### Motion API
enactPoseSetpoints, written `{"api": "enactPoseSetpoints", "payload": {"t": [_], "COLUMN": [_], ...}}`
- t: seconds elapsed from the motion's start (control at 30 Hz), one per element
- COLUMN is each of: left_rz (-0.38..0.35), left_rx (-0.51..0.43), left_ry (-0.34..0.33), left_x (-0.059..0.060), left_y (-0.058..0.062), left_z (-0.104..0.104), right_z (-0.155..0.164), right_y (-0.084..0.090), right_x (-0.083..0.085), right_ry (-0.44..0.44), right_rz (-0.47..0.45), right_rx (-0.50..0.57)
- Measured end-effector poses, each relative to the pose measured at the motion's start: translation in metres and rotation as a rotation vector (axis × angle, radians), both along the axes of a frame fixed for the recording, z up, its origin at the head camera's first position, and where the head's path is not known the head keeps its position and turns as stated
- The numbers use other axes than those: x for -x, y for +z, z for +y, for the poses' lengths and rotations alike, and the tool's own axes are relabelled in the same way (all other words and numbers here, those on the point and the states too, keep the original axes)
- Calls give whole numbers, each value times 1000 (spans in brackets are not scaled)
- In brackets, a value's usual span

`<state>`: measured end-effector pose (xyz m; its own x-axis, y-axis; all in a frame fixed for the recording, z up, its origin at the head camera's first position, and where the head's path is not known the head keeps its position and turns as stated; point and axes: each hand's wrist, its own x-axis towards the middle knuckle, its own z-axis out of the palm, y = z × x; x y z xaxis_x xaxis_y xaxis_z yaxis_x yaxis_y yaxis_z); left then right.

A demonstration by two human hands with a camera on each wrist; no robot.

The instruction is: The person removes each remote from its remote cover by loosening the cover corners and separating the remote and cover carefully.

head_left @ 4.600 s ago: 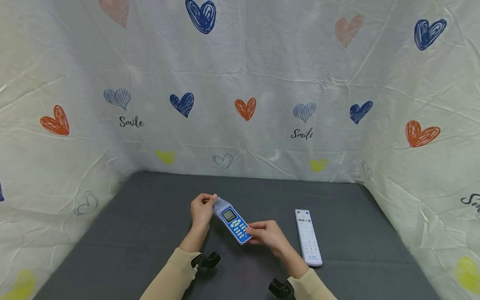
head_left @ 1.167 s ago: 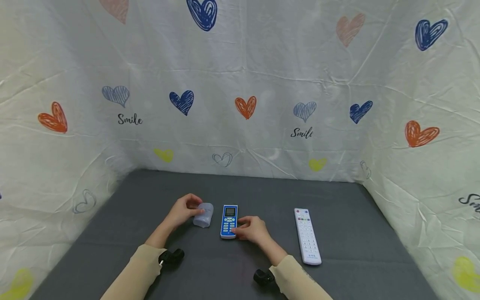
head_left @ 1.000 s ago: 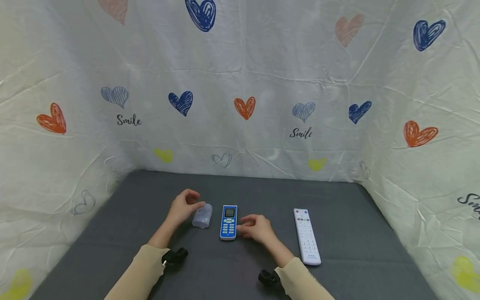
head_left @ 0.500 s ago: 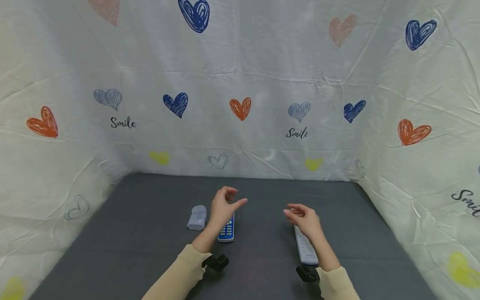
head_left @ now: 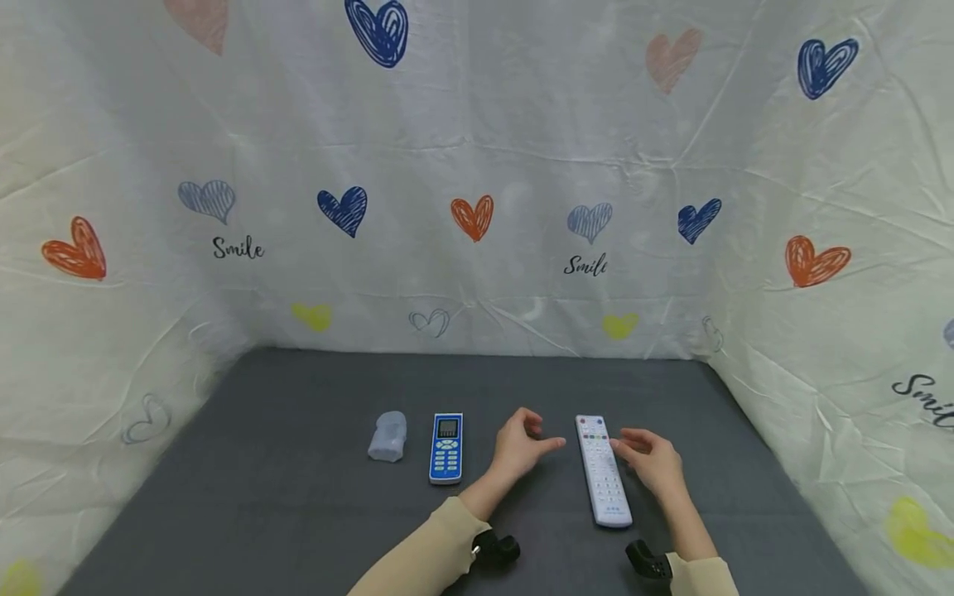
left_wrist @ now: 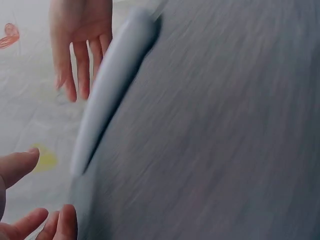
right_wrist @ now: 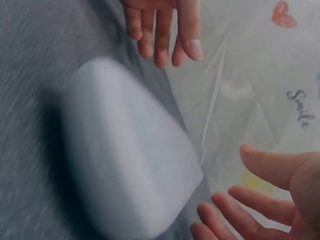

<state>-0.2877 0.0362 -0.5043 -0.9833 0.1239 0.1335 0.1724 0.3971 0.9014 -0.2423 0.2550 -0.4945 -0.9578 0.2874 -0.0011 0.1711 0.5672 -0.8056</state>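
A long white remote control (head_left: 602, 472) lies on the dark table between my two hands. My left hand (head_left: 520, 447) is left of it, thumb and fingers spread apart, holding nothing. To the remote's right is my right hand (head_left: 652, 462), its thumb tip very near the remote's edge; whether it touches cannot be told. Both wrist views show the remote blurred, with open fingers around it. Farther left lies a small blue-faced remote control (head_left: 446, 448), buttons up. Beside that sits a translucent, soft-looking cover (head_left: 387, 437).
The dark grey cloth tabletop (head_left: 298, 497) runs back to a white curtain (head_left: 522, 108) printed with hearts and "Smile". Curtain walls also stand at the left and right sides. A black wrist camera (head_left: 496, 550) sits on my left wrist.
The cover came off the blue remote, and both were set down and released on the left. My hands then moved right, to either side of the white remote.
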Motion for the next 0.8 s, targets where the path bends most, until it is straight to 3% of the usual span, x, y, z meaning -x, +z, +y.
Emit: {"api": "enactPoseSetpoints", "payload": {"t": [0.1,0.13,0.27,0.47,0.57,0.8], "left_rz": [-52,-69,-135,-243,-269,-272], "left_rx": [-34,-48,-108,-182,-200,-215], "left_ry": [-15,-22,-72,-131,-137,-128], "left_x": [-9,-11,-21,-32,-35,-37], "left_y": [-7,-8,-9,-7,-7,-8], "left_z": [12,15,27,41,45,46], "right_z": [4,2,5,4,2,2], "right_y": [-6,0,-4,-5,-6,-7], "right_x": [-2,-7,-10,-12,-12,-12], "right_ry": [-7,-6,-8,51,59,57], "right_rz": [-22,-40,-73,-129,-158,-159], "right_rx": [-1,11,41,217,275,266]}}
